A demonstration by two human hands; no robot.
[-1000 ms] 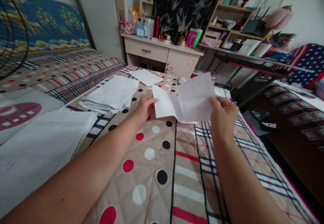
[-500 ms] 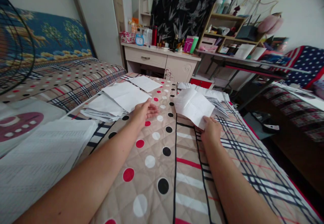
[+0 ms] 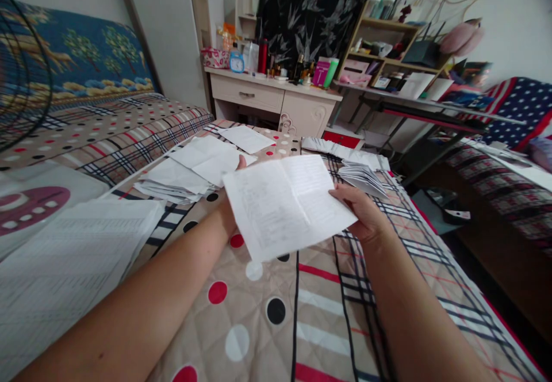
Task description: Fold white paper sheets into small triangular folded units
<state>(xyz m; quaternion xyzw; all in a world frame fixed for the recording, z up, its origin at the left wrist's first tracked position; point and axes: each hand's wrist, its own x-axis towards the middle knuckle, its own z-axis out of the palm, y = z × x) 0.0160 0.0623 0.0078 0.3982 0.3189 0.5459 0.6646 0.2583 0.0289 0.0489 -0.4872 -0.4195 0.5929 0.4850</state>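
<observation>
My right hand grips a creased white sheet of paper by its right edge and holds it above the bed. The paper bears faint print and a fold line down its middle. Behind the sheet's left side is my left hand. Only its thumb tip and wrist show, and the other fingers are hidden. To the left lies a pile of white papers, with one loose sheet beyond it. Past my right hand rests a stack of folded papers.
The bed has a dotted and plaid quilt. A large printed stack lies at left beside a white bag. A fan stands at the left edge. Beyond the bed are a cluttered dresser and a desk shelf.
My right hand has lifted the sheet off the right-hand stack and swung it left, over the middle of the bed. The sheet now covers most of my left hand, whose fingers showed before.
</observation>
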